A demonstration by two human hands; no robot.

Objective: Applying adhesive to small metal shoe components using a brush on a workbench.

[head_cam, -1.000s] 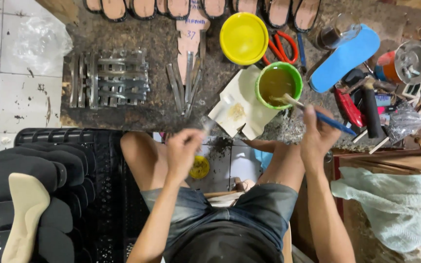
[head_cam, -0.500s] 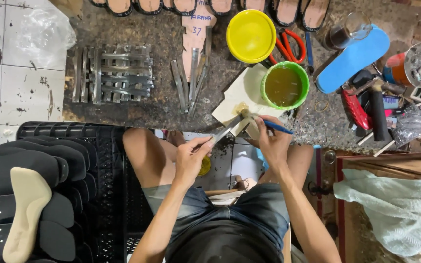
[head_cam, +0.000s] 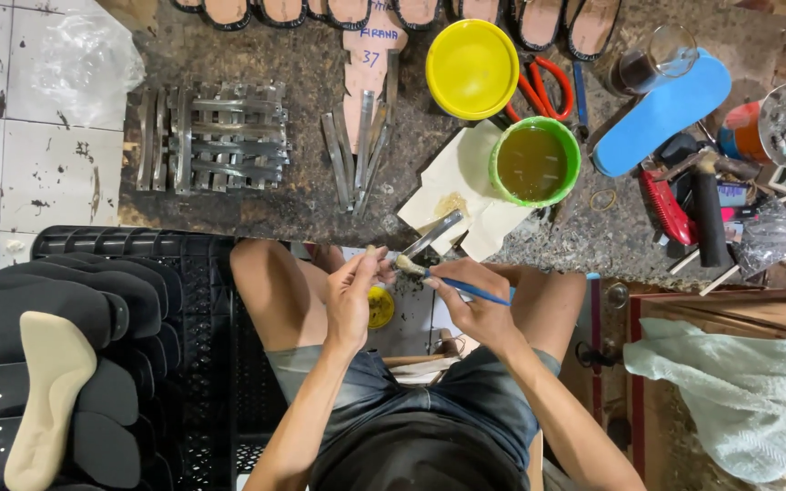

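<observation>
Dark stone-like worktop (head_cam: 256,209) spans the far half of the scene, cluttered. Near left, a black plastic crate (head_cam: 202,364) beside a stack of black shoe soles (head_cam: 38,309), with one beige foam insole (head_cam: 47,391) lying on top. Far right, a long blue foam insole (head_cam: 661,111) lies diagonally. A round yellow plastic bowl (head_cam: 472,68) sits far centre; just right of and nearer than it, a green plastic tub of brownish glue (head_cam: 534,164) stands on a creased white paper sheet (head_cam: 457,186). Bundle of grey metal shank strips (head_cam: 216,138) far left on the worktop.

Left hand (head_cam: 354,295) pinches a thin flat grey metal strip (head_cam: 431,235) between thumb and fingertips, other fingers curled. Strip is shiny, narrow, straight; long axis diagonal, near end in the fingers, free end pointing far-right toward the paper, held above the knees at the worktop's near edge. Right hand (head_cam: 475,305) grips a small blue-handled glue brush (head_cam: 438,277), fingers closed round the handle. Brush axis near-horizontal, pale bristles pointing left, touching the strip's near end; handle sticks out right.
</observation>
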